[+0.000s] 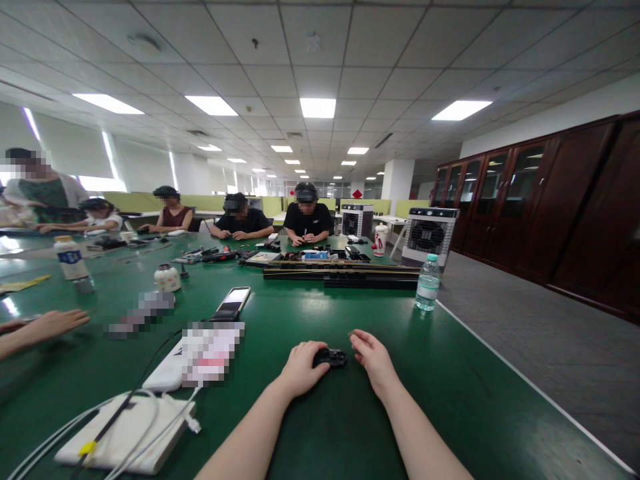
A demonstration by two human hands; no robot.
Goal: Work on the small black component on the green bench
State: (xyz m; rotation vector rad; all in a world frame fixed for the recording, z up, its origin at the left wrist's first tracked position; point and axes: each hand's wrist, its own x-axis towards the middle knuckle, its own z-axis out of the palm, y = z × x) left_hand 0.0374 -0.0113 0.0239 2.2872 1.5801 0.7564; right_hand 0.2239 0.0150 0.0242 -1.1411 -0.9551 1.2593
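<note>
On the green table (325, 427), my left hand (303, 370) is closed around the near side of a small black device (335, 358) with uneven parts on its top, which lies on the tabletop. Its exact kind is too small to make out. Just to the right, my right hand (374, 360) is raised slightly, thumb and fingertips pinched together. A tiny brownish piece (351, 333) shows at those fingertips, too small to name. The two hands are apart, with the device's right end between them.
A water bottle (428, 283) stands near the right edge. Long black bars (345, 273) lie across the table ahead. To my left are a phone (233, 303), a white box (125, 433) with cables and another person's hand (55, 327). Several people sit farther back.
</note>
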